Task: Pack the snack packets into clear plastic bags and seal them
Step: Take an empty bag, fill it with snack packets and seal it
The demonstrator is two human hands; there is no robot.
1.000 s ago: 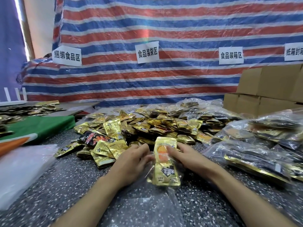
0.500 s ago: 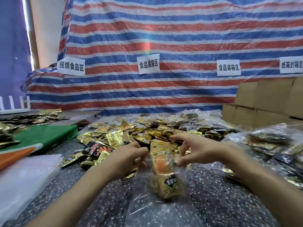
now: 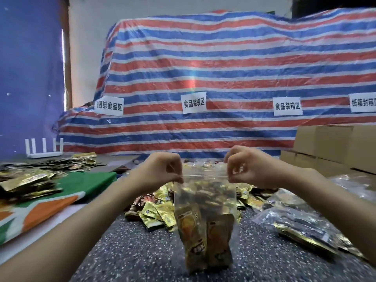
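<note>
Now left hand (image 3: 162, 169) and right hand (image 3: 246, 167) each pinch a top corner of the clear bag (image 3: 205, 192) hanging between them, two snack packets (image 3: 203, 237) inside; bare speckled table (image 3: 132, 251) at six o'clock.

One head-worn camera is looking forward, tilted slightly down. It is sitting close above the table (image 3: 132, 251), facing the striped tarp (image 3: 203, 68).

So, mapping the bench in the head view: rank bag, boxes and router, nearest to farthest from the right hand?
1. Bag, pinched by the right hand.
2. Boxes, behind to the right.
3. Router, far left rear.
</note>
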